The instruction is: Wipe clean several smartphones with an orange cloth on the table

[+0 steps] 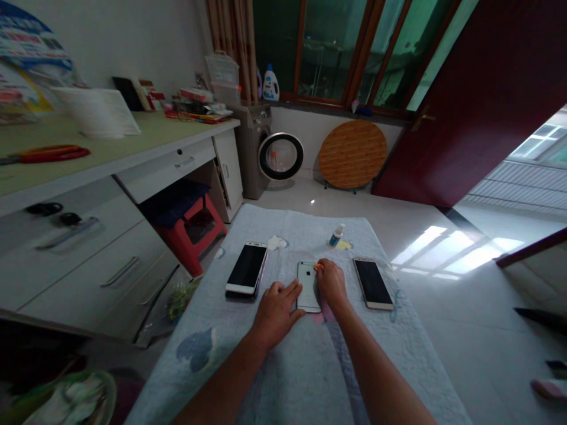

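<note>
A smartphone (309, 295) lies back side up on the cloth-covered table, its pale back with a dark apple logo facing me. Along its left edge rests my left hand (277, 308), open, with the fingers stretched out and the thumb near the lower corner. My right hand (331, 282) is closed in a pinch at the phone's upper right edge. Between its fingertips shows a small orange piece (318, 267), possibly cloth; most of it is hidden. Behind the right hand stands a small spray bottle (336, 236) with a blue label.
Left on the table lies a white phone (248, 267) on top of another dark one. A gold-edged phone (373, 283) lies at the right. A patterned light-blue cloth (301, 378) covers the table. A red stool (199, 227), desk and open-doored washing machine (254, 153) stand beyond.
</note>
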`<state>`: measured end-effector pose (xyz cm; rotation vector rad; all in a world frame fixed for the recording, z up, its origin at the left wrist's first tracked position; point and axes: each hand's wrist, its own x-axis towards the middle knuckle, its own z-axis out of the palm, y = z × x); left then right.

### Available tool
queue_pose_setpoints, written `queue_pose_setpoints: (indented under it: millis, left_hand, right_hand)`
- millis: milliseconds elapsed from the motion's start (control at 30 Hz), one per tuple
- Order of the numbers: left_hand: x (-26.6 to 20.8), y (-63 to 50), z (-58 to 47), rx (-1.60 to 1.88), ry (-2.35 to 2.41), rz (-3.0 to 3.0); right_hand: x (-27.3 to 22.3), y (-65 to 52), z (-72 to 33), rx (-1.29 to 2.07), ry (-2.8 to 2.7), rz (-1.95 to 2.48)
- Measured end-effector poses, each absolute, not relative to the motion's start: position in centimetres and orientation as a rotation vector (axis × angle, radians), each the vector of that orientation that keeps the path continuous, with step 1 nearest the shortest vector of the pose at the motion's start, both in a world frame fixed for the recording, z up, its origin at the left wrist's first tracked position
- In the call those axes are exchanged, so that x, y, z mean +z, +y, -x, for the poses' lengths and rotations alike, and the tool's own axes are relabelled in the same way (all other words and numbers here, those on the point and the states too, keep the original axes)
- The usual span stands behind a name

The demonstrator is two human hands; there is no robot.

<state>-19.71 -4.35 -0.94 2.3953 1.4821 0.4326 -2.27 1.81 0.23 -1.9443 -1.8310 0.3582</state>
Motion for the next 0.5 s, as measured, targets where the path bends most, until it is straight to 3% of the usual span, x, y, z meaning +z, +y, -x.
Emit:
queue_pose_setpoints:
  millis: [500]
  left_hand:
    - [-1.0,-4.3,19.8,0.443,1.478,-2.403]
  right_hand:
    - [1.3,6.1,5.0,0.348,-2.378,1.665]
